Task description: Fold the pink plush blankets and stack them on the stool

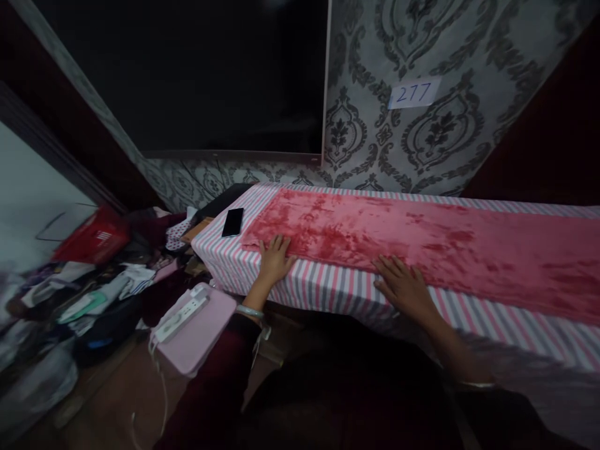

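A long pink-red plush cloth [347,225] lies flat along a table covered by a striped tablecloth [323,284]. At the cloth's near left corner, my left hand [275,257] rests with its fingers spread over the edge. Farther right, my right hand [404,286] lies on the same near edge, fingers stretched out and palm down. Neither hand grips anything that I can see. Patches of darker red show where the pile lies differently. The cloth's right end runs out of view.
A black phone [232,222] lies left of the cloth. On the left, a power strip [182,317] sits on a pink stool [206,337], with heaped clothes [107,294] and a red bag [96,237] beyond. A large TV [201,81] hangs behind the table.
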